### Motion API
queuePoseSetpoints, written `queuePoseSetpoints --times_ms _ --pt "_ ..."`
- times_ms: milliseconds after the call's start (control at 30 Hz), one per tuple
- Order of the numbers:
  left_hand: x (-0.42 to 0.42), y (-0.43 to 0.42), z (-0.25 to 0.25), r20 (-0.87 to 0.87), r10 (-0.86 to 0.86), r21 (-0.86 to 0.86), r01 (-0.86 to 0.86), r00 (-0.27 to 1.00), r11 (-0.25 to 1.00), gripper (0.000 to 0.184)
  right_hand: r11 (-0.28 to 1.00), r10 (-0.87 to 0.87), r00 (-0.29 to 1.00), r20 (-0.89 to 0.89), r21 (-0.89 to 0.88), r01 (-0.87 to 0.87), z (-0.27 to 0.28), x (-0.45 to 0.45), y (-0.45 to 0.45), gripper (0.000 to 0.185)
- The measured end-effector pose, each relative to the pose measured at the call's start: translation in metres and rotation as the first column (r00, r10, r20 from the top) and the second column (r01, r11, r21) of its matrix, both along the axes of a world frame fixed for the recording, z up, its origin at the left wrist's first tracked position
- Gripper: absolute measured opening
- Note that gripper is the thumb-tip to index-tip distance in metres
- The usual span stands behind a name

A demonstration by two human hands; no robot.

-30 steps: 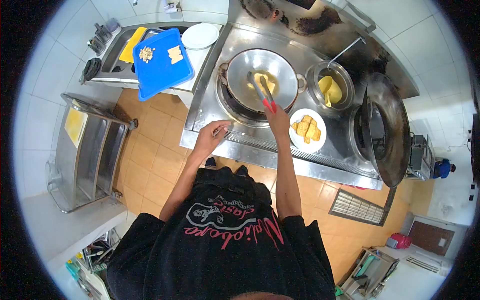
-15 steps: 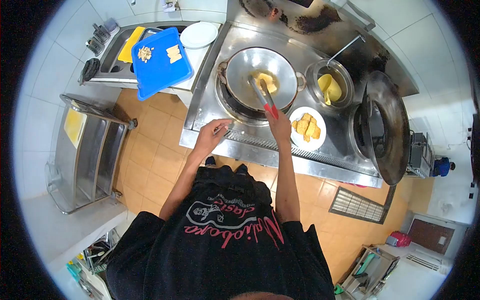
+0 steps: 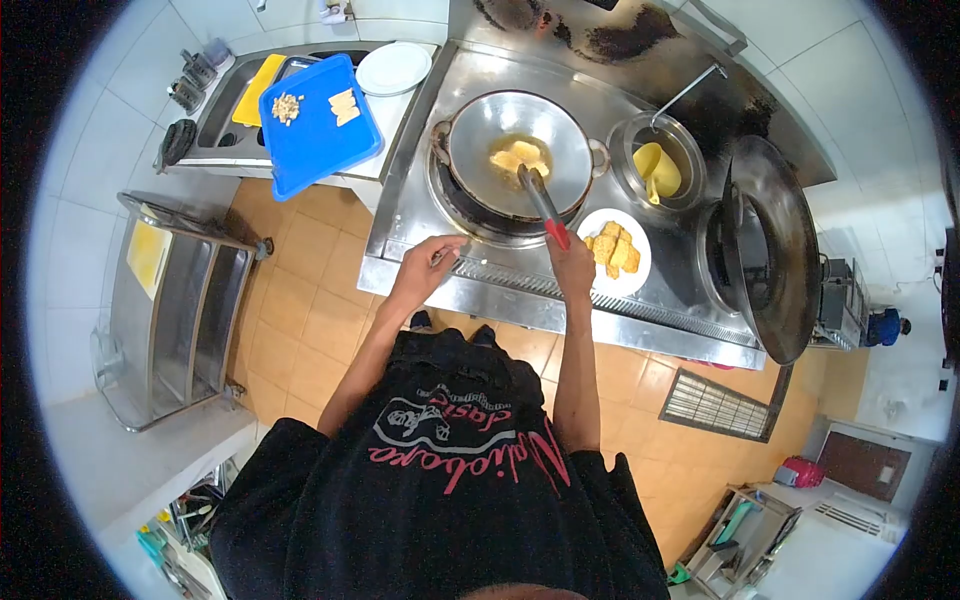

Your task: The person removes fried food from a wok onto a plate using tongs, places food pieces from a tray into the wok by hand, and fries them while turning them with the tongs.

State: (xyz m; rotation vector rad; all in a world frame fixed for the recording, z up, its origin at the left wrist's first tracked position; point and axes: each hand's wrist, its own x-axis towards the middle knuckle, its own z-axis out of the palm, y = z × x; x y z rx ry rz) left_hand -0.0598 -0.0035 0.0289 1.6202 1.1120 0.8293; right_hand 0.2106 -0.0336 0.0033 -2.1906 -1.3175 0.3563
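Observation:
My right hand (image 3: 572, 262) is closed on the red handles of the tongs (image 3: 542, 205), whose tips reach into the wok (image 3: 480, 140). Several pale yellow pieces (image 3: 520, 157) lie in oil at the wok's bottom, touching or very near the tong tips. The tong arms look close together. Beside my right hand, a white plate (image 3: 627, 284) holds several golden fried pieces (image 3: 614, 248). My left hand (image 3: 427, 268) is over the stove's front edge with its fingers bent and apart, and nothing shows in it.
Right of the wok, a pot (image 3: 691, 160) holds a yellow scoop (image 3: 657, 170) and a ladle. A large black wok (image 3: 800, 250) leans at the far right. At the left are a blue tray (image 3: 318, 148) with cut pieces, white plates (image 3: 394, 68) and a metal trolley (image 3: 178, 330).
The tongs have swung to the right and their arms have come together. My right hand has moved slightly right and down. The pieces in the oil show more fully. My left hand has hardly moved.

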Motion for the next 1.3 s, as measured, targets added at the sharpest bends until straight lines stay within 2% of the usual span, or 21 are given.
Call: queuePoseSetpoints --times_ms 67,167,300,667,767,867,1167,1300 --pt "0.0 -0.001 0.002 -0.006 -0.002 -0.014 0.002 1.0 1.0 0.024 0.998 -0.003 1.0 -0.015 -0.056 0.003 0.001 0.0 0.001 0.037" --pt "-0.001 -0.002 0.003 0.017 0.006 -0.009 -0.005 1.0 1.0 0.025 0.999 -0.02 1.0 -0.002 -0.037 0.02 0.013 -0.004 0.0 0.038" --pt "-0.003 -0.002 0.0 0.009 0.013 -0.015 -0.013 1.0 1.0 0.025 0.993 -0.028 1.0 0.013 -0.11 0.029 0.002 0.002 0.002 0.04" --pt "-0.006 -0.001 -0.008 -0.001 0.039 0.004 -0.039 0.999 0.999 0.024 0.999 0.037 0.999 -0.023 0.023 -0.036 0.008 -0.004 0.0 0.039" --pt "-0.005 -0.002 -0.012 -0.006 0.054 0.023 -0.054 0.999 0.998 0.024 1.0 0.005 0.997 -0.074 -0.01 -0.006 0.012 -0.008 -0.004 0.037" --pt "-0.005 -0.003 -0.01 -0.002 0.041 0.017 -0.041 0.999 0.999 0.025 0.998 0.031 0.998 -0.054 0.054 -0.028 0.005 -0.006 -0.009 0.036" --pt "-0.005 -0.002 -0.002 0.001 0.02 -0.052 -0.02 1.0 0.998 0.021 0.997 -0.013 1.0 0.0 0.079 0.013 0.001 -0.004 -0.014 0.033" --pt "-0.006 -0.002 -0.004 -0.007 0.021 -0.061 -0.022 1.0 0.998 0.021 0.998 -0.023 0.999 -0.033 0.065 0.026 0.007 -0.005 -0.014 0.034"
